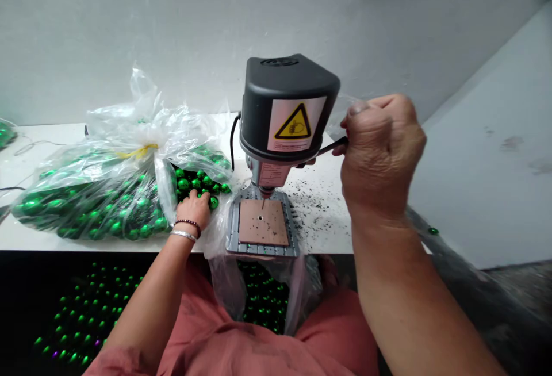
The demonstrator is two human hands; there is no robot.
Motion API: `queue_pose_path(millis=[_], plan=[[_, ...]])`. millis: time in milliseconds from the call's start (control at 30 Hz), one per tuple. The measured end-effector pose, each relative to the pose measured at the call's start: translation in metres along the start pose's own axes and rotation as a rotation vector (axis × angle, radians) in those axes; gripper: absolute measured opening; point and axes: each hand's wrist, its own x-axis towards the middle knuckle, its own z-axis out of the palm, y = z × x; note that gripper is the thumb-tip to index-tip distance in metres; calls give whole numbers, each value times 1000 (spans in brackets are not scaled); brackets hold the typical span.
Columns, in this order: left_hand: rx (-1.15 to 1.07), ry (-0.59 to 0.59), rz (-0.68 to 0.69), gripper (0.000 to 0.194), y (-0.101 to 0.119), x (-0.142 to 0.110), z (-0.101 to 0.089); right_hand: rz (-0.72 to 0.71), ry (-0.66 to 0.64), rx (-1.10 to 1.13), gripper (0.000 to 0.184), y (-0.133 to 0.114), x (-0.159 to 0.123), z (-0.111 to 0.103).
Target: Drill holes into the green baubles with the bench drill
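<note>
Right hand (382, 154), nearest the lens, fingers closed tight round the black lever (334, 148) of a bench drill press (284, 108). Drill bit (263, 203) just above a brown plate (263, 222) on the press base. Left hand (194, 210), fingers curved over glossy green beads (192, 183) in a plastic bag (129, 117); grip on any bead unclear. Dark swarf (313, 206) scattered across the desk (38, 235).

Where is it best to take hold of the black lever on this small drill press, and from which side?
Grip the outer end of the black lever from the right, as the right hand does: the bar juts sideways from the drill head, so a fist closes around it.
</note>
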Motion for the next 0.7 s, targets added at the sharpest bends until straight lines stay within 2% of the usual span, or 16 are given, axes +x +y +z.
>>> queue_pose_path(millis=[133, 233, 333, 467, 533, 600, 633, 700], plan=[[-10, -76, 90, 44, 1, 4, -3, 0, 10, 22, 26, 0, -1, 0], [-40, -79, 91, 47, 4, 7, -1, 0, 17, 31, 26, 0, -3, 0], [-72, -40, 112, 43, 8, 10, 4, -6, 23, 38, 26, 0, -4, 0], [-204, 76, 224, 40, 8, 13, 10, -4, 28, 39, 26, -1, -5, 1], [-348, 166, 227, 41, 6, 12, 8, 2, 29, 42, 26, -2, -5, 1], [-586, 205, 135, 42, 3, 7, 2, 3, 29, 44, 26, -2, -6, 1], [-755, 181, 74, 43, 2, 3, -2, 2, 31, 44, 25, -2, -6, 0], [-1161, 45, -12, 42, 2, -6, -10, 1, 35, 44, 25, -2, -7, 0]])
